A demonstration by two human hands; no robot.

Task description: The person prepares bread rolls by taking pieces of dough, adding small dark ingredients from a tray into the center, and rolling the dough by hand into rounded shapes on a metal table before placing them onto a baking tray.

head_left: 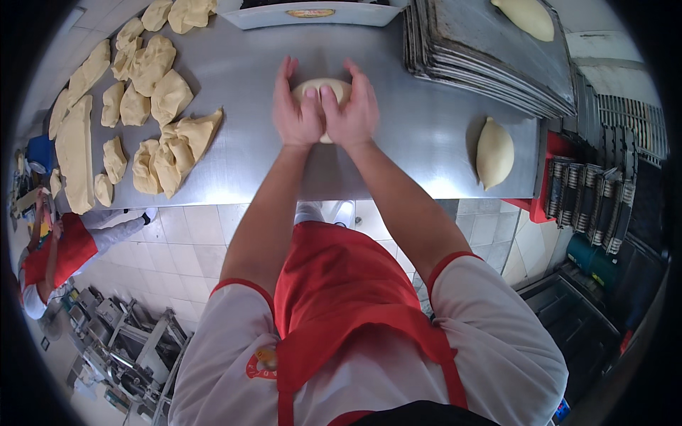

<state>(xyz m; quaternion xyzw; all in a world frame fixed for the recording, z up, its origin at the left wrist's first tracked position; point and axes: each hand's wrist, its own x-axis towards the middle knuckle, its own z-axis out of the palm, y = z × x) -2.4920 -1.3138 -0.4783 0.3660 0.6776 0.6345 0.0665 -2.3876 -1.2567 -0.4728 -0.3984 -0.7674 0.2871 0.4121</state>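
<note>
In the middle of the steel table point(245, 153), a rounded piece of pale dough point(341, 88) lies between my two hands. My left hand point(295, 117) curves around its left side, and my right hand point(354, 113) cups its right side. Both thumbs press side by side on top of the dough, with the other fingers wrapped along its outer edges. Its underside is hidden. To the right, near the table's edge, rests a smooth oval dough piece point(495, 154) with pointed ends.
Rough-cut dough pieces point(170, 96) cover the table's left side. At the back stands a white tub point(312, 15). Stacked metal trays point(490, 50) at the back right carry another shaped dough piece point(526, 18). A person in a red apron point(60, 248) is at far left.
</note>
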